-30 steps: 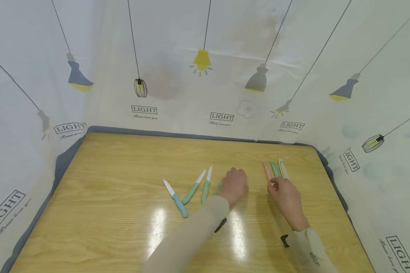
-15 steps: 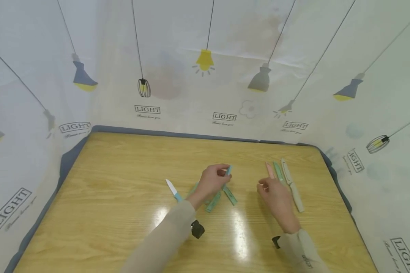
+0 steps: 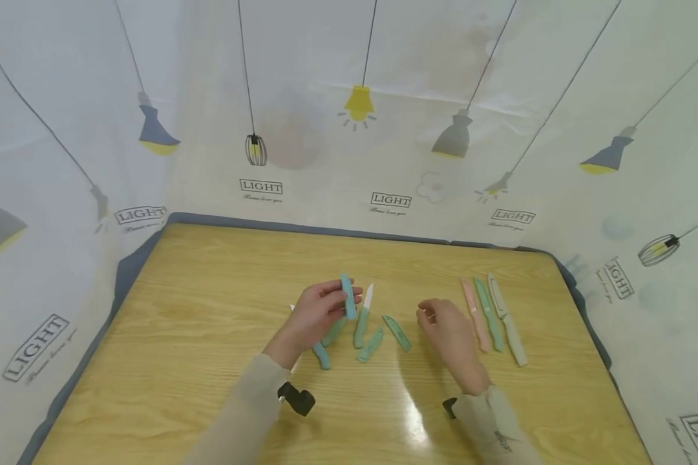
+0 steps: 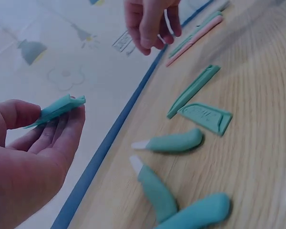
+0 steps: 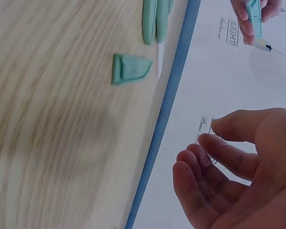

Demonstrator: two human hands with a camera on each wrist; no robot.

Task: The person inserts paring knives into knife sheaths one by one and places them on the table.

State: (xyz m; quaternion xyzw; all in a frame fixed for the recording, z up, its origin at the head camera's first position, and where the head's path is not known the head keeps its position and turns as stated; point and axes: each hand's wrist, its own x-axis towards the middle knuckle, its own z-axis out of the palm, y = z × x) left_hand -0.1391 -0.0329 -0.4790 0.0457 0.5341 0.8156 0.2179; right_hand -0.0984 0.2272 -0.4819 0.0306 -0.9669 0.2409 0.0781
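My left hand point(image 3: 308, 320) pinches a blue knife sheath point(image 3: 348, 298) between thumb and fingers, raised above the table. Below it, partly covered by the hand, lie a blue-handled knife point(image 3: 322, 356) and a green-handled knife point(image 3: 333, 334). Another green-handled knife point(image 3: 361, 328), its white blade bare, lies just right of them. Two green sheaths point(image 3: 371, 345) rest between the hands; the left wrist view shows the slimmer green sheath point(image 4: 194, 90) on its edge. My right hand point(image 3: 450, 339) hovers with loosely bent fingers; the right wrist view shows nothing in its grasp point(image 5: 229, 167).
At the right lie three sheathed knives side by side: a pink knife point(image 3: 475, 316), a green knife point(image 3: 489, 315) and a cream knife point(image 3: 507, 320). The wooden table point(image 3: 209, 278) has a blue-grey edge, with a lamp-printed sheet point(image 3: 314, 129) around it.
My left hand has picked up the blue sheath and carried it left, turning it upright. The right hand has drawn left, away from the sheathed knives. The cream knife lies beside the others.
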